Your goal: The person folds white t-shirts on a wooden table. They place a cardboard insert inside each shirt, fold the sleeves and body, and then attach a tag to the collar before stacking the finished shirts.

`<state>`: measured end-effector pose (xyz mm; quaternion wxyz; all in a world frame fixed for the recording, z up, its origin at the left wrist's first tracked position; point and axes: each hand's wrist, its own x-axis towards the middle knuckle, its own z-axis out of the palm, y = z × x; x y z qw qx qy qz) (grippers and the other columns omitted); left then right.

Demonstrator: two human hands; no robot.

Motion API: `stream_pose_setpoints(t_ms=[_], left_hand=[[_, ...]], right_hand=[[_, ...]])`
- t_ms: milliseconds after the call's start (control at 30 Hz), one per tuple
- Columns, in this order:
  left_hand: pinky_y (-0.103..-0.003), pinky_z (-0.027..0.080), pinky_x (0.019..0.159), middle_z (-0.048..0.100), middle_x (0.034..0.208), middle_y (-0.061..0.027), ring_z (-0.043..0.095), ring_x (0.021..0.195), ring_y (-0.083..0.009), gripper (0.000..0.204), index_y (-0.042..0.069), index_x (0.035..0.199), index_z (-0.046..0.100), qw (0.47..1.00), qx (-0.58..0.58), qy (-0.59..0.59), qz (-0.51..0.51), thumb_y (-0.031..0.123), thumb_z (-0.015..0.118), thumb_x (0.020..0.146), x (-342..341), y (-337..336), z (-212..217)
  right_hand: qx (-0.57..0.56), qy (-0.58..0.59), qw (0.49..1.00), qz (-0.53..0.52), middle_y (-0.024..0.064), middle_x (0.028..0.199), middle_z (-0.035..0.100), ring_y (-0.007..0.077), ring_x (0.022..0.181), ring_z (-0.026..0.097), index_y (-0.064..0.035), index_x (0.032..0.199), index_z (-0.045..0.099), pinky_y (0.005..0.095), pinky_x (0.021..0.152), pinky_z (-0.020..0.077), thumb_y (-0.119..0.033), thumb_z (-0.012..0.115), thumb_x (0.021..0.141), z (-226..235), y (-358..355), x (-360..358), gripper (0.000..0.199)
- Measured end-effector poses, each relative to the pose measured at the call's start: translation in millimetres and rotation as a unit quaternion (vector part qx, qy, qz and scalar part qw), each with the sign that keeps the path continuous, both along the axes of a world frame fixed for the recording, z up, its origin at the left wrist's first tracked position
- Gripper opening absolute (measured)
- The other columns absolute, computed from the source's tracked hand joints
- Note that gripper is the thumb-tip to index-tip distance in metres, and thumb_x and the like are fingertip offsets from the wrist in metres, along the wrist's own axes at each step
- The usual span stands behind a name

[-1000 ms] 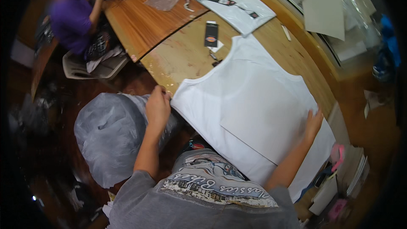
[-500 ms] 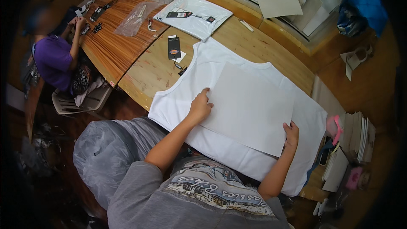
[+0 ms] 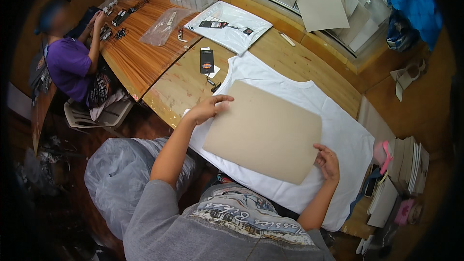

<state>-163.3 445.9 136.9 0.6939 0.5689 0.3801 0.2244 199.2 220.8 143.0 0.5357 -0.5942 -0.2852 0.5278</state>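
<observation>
A tan cardboard sheet (image 3: 266, 133) is over a white sleeveless shirt (image 3: 345, 137) spread across the table. My left hand (image 3: 209, 109) is at the sheet's left edge, index finger stretched along the far corner and the other fingers slightly blurred. At the opposite edge, my right hand (image 3: 328, 163) has its fingertips on the cardboard, fingers bent. Whether the sheet lies flat on the shirt or is slightly raised, I cannot tell. Just beyond the shirt's shoulder is a black hang tag (image 3: 207, 61) with a cord.
A bagged white garment (image 3: 232, 38) with tags lies farther back, near an empty clear bag (image 3: 164, 25). Stacked cardboard (image 3: 411, 159) stands right of the table. A grey plastic-wrapped bundle (image 3: 121, 174) sits at my left. Another person (image 3: 70, 65) in purple works at the far left.
The sheet has turned over from its pale grey face to its tan face and shifted left. My left hand has moved left to its edge; my right hand stays by the right edge.
</observation>
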Motion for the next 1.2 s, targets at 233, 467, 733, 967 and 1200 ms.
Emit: stream_pose_setpoints(t_ms=[233, 467, 733, 967, 1200], left_hand=[[-0.034, 0.036, 0.086, 0.041, 0.105, -0.0157, 0.042, 0.101, -0.0317, 0.038, 0.001, 0.103, 0.051, 0.924, 0.314, 0.191, 0.106, -0.008, 0.055, 0.066, 24.6, 6.2, -15.4], [-0.047, 0.030, 0.089, 0.041, 0.114, -0.0167, 0.037, 0.108, -0.0332, 0.035, 0.004, 0.104, 0.052, 0.778, 0.486, 0.367, 0.153, 0.006, 0.057, 0.069, 34.8, 5.2, -32.3], [-0.057, 0.021, 0.091, 0.034, 0.125, -0.0122, 0.025, 0.119, -0.0332, 0.045, 0.018, 0.116, 0.045, 0.758, 0.532, 0.373, 0.062, 0.036, 0.052, 0.076, 80.3, -73.9, -41.1], [-0.059, 0.020, 0.089, 0.034, 0.125, -0.0135, 0.024, 0.118, -0.0355, 0.045, 0.016, 0.115, 0.046, 0.760, 0.517, 0.388, 0.064, 0.040, 0.049, 0.077, 80.7, -75.0, -43.5], [-0.061, 0.021, 0.087, 0.032, 0.126, -0.0136, 0.024, 0.118, -0.0362, 0.045, 0.016, 0.115, 0.045, 0.761, 0.511, 0.396, 0.052, 0.038, 0.051, 0.077, 79.8, -75.5, -43.9]], right_hand=[[-0.009, -0.120, 0.992, -0.041, 0.0007, 0.067, 0.048, 0.0068, 0.053, 0.047, 0.0032, 0.109, 0.049, 0.0178, 0.045, 0.0388, 0.007, 0.051, 0.075, -12.2, 21.2, -40.4, 0.035], [-0.038, -0.143, 0.989, -0.024, -0.0003, 0.065, 0.045, 0.0064, 0.050, 0.045, 0.0022, 0.112, 0.048, 0.0187, 0.043, 0.0396, 0.007, 0.050, 0.075, -28.1, 52.7, -60.6, 0.038], [-0.060, -0.173, 0.983, -0.013, -0.0003, 0.071, 0.040, 0.0067, 0.052, 0.044, 0.0026, 0.112, 0.048, 0.0194, 0.043, 0.0397, 0.009, 0.049, 0.073, -27.5, 56.8, -61.2, 0.040], [-0.054, -0.148, 0.987, -0.010, -0.0007, 0.070, 0.039, 0.0063, 0.051, 0.043, 0.0037, 0.113, 0.047, 0.0194, 0.043, 0.0391, 0.009, 0.049, 0.074, -23.6, 61.7, -63.4, 0.040], [-0.112, -0.189, 0.975, 0.030, 0.0027, 0.066, 0.048, 0.0086, 0.053, 0.048, -0.0006, 0.109, 0.051, 0.0211, 0.046, 0.0409, 0.004, 0.051, 0.075, -16.9, 66.0, -56.8, 0.035]])
